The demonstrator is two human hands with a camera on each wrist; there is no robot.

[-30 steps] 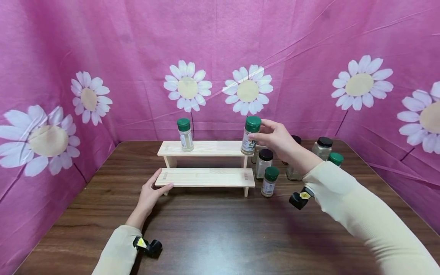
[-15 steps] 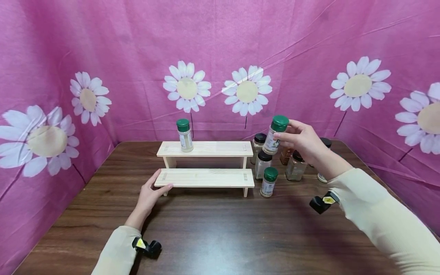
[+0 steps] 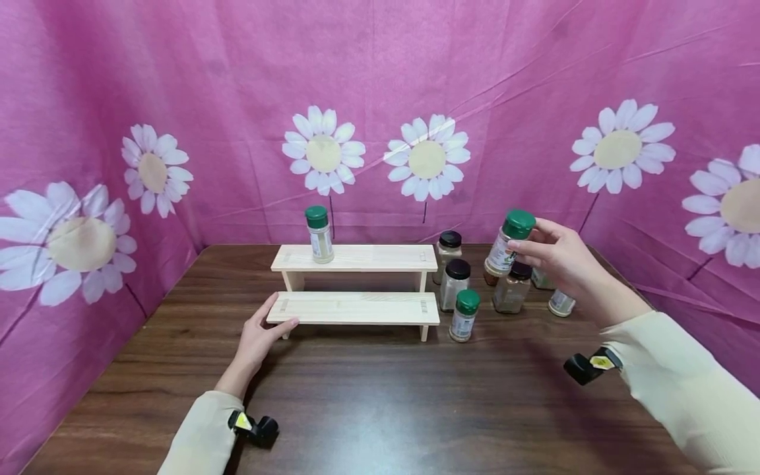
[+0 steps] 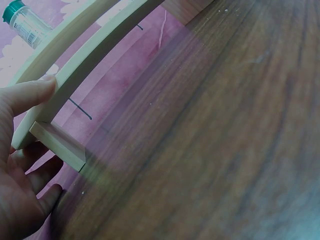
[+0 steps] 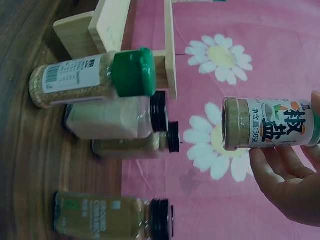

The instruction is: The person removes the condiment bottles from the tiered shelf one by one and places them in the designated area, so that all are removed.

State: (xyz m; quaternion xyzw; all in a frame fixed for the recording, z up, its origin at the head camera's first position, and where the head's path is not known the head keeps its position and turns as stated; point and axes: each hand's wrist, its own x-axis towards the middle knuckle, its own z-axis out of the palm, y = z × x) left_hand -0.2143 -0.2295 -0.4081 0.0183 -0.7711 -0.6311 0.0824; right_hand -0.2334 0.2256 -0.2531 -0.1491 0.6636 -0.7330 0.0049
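Note:
My right hand [image 3: 561, 258] holds a green-capped spice jar [image 3: 502, 254] in the air above the jars at the right. The jar tilts in the head view; its printed label [image 5: 280, 122] shows in the right wrist view. My left hand [image 3: 254, 344] grips the left end of the lower board of a two-tier wooden rack [image 3: 356, 308]. In the left wrist view the thumb [image 4: 35, 94] lies on the board's edge, with other fingers below it. Another green-capped jar [image 3: 321, 243] stands upright on the left part of the upper board [image 3: 380, 257].
Right of the rack stand a small green-capped jar [image 3: 463, 323] and black-capped jars, including a pale one [image 3: 454, 293] and a brown one [image 3: 512, 295]. Another jar [image 3: 561, 303] is partly behind my right hand. A pink flowered cloth [image 3: 380, 79] hangs behind the brown table [image 3: 368, 396].
My right hand has carried the green-capped jar rightward, away from the upper board's right end to above the other jars. My left hand has stayed on the rack.

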